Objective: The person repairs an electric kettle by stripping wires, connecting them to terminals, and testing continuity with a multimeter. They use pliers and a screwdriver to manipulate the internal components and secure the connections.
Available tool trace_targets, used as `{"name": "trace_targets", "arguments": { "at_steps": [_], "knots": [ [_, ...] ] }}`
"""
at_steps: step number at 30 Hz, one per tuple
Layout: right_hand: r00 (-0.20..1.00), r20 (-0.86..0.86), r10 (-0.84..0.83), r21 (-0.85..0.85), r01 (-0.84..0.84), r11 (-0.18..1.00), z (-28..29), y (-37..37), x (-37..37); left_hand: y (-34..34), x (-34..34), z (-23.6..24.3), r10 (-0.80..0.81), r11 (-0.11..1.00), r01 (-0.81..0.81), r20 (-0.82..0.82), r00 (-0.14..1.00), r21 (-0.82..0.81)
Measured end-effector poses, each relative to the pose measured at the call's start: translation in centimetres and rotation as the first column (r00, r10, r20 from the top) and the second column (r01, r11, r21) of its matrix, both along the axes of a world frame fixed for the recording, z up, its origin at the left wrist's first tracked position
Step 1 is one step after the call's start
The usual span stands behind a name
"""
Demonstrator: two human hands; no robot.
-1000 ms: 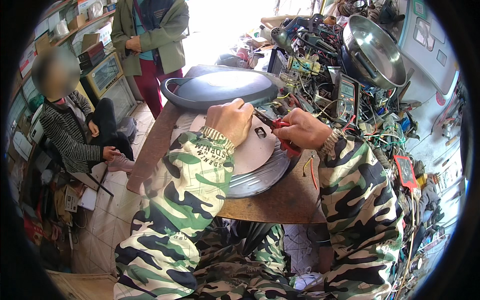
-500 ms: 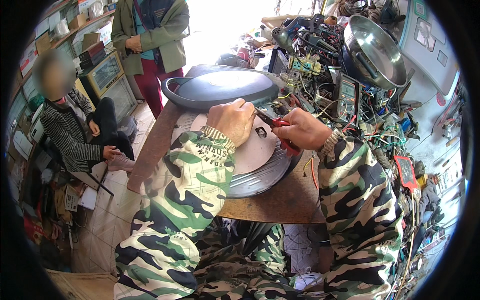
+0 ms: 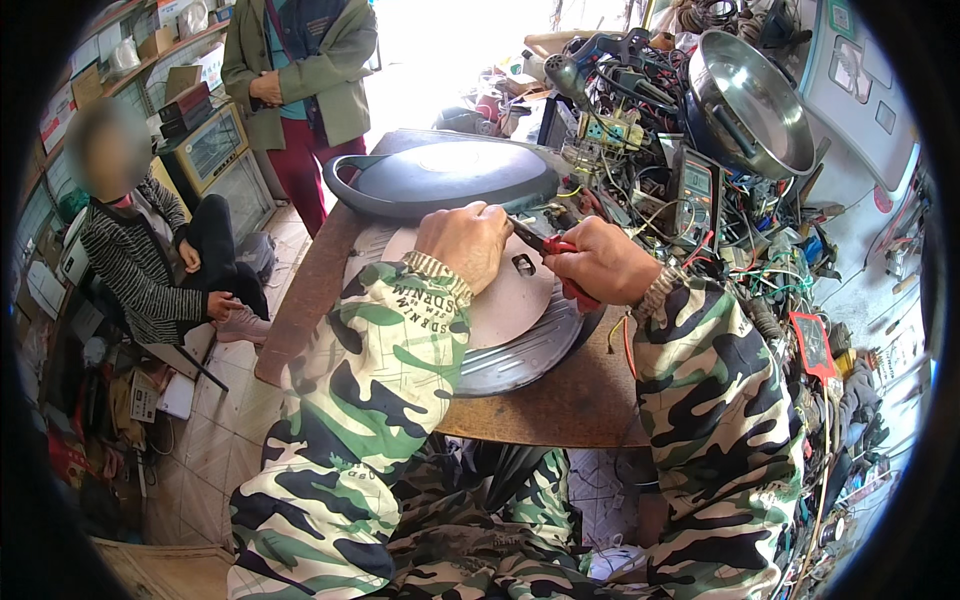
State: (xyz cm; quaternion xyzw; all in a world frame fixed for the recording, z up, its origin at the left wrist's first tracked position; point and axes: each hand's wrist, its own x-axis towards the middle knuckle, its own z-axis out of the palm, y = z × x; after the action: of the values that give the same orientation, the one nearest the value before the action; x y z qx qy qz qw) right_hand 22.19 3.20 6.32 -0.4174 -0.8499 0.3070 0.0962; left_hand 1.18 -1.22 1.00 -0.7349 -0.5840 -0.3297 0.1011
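Observation:
Red-handled pliers (image 3: 530, 236) are gripped in my right hand (image 3: 610, 262), their dark jaws pointing left toward my left fingertips. My left hand (image 3: 465, 243) is closed in a pinch right at the jaw tips. What it pinches is hidden by the fingers. Both hands are over a pale round disc (image 3: 510, 315) with a small dark-edged opening (image 3: 523, 265). Beneath the disc is a wide, round, ribbed metal piece (image 3: 520, 372) lying on the wooden table. Just beyond my hands rests a dark grey pan-like shell (image 3: 455, 178) with a loop handle at its left.
A heap of wires and electronic parts (image 3: 640, 150) crowds the right side, with a multimeter (image 3: 695, 190) and a shiny metal pan (image 3: 760, 100). Red and yellow wires (image 3: 627, 345) lie on the wooden table (image 3: 560, 420). One person (image 3: 150, 250) sits at left; another (image 3: 300, 90) stands behind the table.
My right hand has shifted very slightly around the red handles. My left hand and the disc stay where they were.

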Motion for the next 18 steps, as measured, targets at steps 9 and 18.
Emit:
{"name": "trace_targets", "arguments": {
  "at_steps": [9,18],
  "knots": [
    [0.999,0.003,0.043,0.058,-0.043,0.997,-0.4,0.7,0.1,0.0,-0.4,-0.3,-0.084,0.993,0.083,0.012,0.996,0.084],
    [0.999,0.022,0.046,0.009,-0.046,0.999,-0.3,0.5,0.2,-0.1,-0.3,-0.3,-0.095,0.99,0.096,-0.018,0.995,0.103]
  ]
}}
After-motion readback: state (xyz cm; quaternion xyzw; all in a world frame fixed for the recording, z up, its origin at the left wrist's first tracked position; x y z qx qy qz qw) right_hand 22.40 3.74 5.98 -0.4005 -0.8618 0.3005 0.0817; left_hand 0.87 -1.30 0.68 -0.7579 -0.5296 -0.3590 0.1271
